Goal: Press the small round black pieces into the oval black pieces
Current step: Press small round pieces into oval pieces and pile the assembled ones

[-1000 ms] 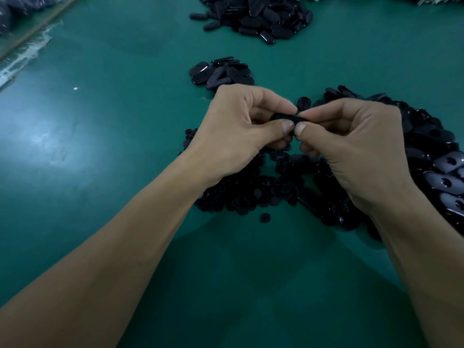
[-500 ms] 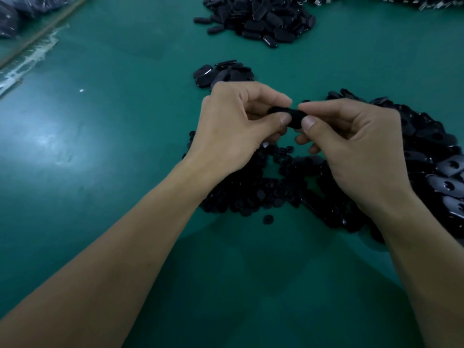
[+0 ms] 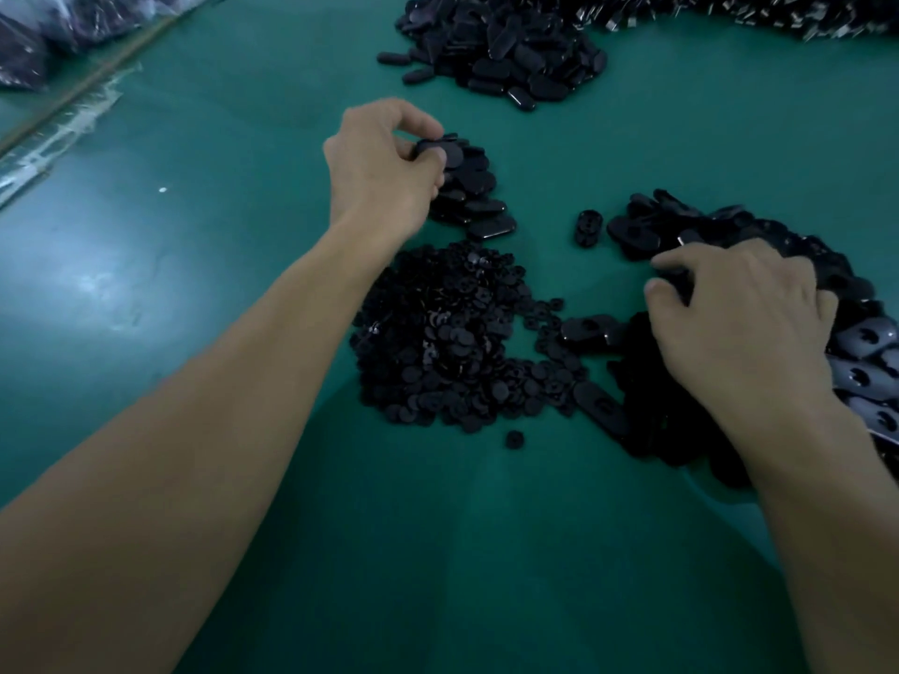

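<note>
Right now I am seeing the left hand (image 3: 384, 172) pinching one glossy black plastic oval piece (image 3: 440, 150) over a small stack of smooth ovals (image 3: 472, 197) near the middle of the matte green desk (image 3: 194, 308). The right hand (image 3: 744, 328) is curling its fingers into a shiny heap of holed oval pieces (image 3: 866, 342) at the desk's right edge; I cannot tell whether it is grasping any. A knobbly mound of small round black pieces (image 3: 438, 342) is lying between the two forearms.

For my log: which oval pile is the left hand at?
The small middle pile, beyond the round pieces; the left hand holds an oval there.
</note>
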Motion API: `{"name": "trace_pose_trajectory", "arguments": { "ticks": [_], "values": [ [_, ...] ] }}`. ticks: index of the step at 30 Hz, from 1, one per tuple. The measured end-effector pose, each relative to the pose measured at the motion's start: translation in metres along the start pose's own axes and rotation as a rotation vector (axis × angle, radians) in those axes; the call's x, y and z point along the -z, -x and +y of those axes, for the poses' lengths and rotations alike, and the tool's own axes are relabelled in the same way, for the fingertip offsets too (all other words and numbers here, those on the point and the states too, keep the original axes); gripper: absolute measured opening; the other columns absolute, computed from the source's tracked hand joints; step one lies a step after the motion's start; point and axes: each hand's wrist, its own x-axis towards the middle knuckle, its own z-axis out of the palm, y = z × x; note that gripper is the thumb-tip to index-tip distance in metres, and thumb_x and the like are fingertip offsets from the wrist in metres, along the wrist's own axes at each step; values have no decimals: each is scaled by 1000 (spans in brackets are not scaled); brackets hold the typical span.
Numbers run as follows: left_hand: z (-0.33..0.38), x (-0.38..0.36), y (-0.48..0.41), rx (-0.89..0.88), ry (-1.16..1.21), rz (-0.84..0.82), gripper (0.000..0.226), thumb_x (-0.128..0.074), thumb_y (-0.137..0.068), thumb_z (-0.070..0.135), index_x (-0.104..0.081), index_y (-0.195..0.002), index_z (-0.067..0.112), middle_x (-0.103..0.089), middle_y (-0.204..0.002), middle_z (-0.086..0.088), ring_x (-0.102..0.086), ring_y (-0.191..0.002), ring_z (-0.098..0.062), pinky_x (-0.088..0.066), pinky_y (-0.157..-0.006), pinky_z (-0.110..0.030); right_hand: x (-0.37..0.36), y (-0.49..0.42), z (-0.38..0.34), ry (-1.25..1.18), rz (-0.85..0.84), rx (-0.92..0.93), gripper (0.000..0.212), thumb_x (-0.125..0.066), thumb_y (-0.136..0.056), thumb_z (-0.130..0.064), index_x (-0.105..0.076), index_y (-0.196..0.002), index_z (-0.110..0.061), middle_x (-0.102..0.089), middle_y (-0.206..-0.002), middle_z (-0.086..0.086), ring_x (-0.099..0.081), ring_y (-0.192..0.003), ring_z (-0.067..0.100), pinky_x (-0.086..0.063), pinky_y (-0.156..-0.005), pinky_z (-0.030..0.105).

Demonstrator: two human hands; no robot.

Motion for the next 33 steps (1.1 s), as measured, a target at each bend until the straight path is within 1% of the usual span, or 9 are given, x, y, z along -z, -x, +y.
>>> {"name": "trace_pose_trajectory", "arguments": {
  "ticks": [3, 8, 14, 19, 21, 24, 26, 29, 33],
  "values": [
    [-5, -5, -6, -4, -69, 2, 12, -68, -93, 9, -70, -95, 21, -73, -79, -1, -68, -63, -5, -59, -71, -18, 0, -2, 2, -28, 26, 3, 30, -54, -100, -23, -67, -128, -23, -61, -123, 19, -48, -118, 47, -36, -97, 53],
    [-8, -6, -14, -11, -195, -9, 13, -74, -92, 20, -77, -104, 17, -72, -94, -2, -70, -87, -18, -59, -90, -32, 0, -5, 3, -166, 67, 45, 28, -62, -97, -16, -68, -123, -22, -67, -119, 12, -57, -116, 37, -44, -103, 52],
    [-9, -8, -2, -116, -331, 3, 28, -68, -96, 31, -70, -123, 24, -60, -122, 1, -58, -110, -13, -49, -101, -32, -1, -7, 0, -294, 153, 60, 26, -60, -100, -26, -66, -124, -17, -64, -115, 11, -58, -107, 28, -34, -87, 30],
    [6, -9, 25, -197, -193, -94, 9, -69, -92, 23, -74, -89, 30, -69, -82, 19, -63, -77, 8, -50, -75, -11, 1, -1, -7, -423, 142, 159, 10, -59, -101, -30, -61, -98, -21, -58, -80, -12, -59, -85, 20, -38, -79, 30],
    [13, -10, 35, -215, -118, -161, 10, -70, -91, 20, -75, -87, 28, -69, -76, 19, -62, -69, 10, -47, -69, -5, 0, 0, -7, -439, 148, 169, 11, -60, -101, -29, -64, -100, -19, -62, -84, -8, -62, -83, 19, -40, -79, 27],
    [16, -12, 48, -243, -75, -229, 9, -71, -91, 19, -76, -87, 25, -70, -75, 16, -60, -66, 7, -46, -67, -6, -1, -3, -3, -350, 167, 140, 23, -62, -100, -25, -70, -118, -12, -70, -106, 6, -62, -103, 24, -28, -85, 14],
    [14, -11, 54, -254, -56, -232, 8, -72, -91, 18, -76, -87, 23, -69, -75, 16, -59, -65, 7, -45, -67, -6, 0, -4, -1, -323, 144, 119, 29, -62, -99, -22, -67, -128, -16, -69, -116, 9, -58, -117, 30, -27, -91, 17],
    [12, -9, 61, -254, -41, -220, 10, -72, -91, 16, -75, -86, 24, -67, -73, 18, -58, -64, 8, -44, -65, -6, -2, -4, 2, -333, 88, 80, 35, -64, -98, -19, -61, -133, -21, -67, -113, 9, -52, -123, 34, -33, -94, 32],
    [11, -3, 66, -242, -24, -192, 11, -72, -91, 16, -75, -85, 25, -65, -70, 20, -58, -63, 9, -42, -63, -6, -3, -7, 7, -372, 99, 88, 21, -67, -97, -22, -66, -118, -21, -64, -99, 4, -57, -111, 33, -26, -85, 22]
  ]
}}
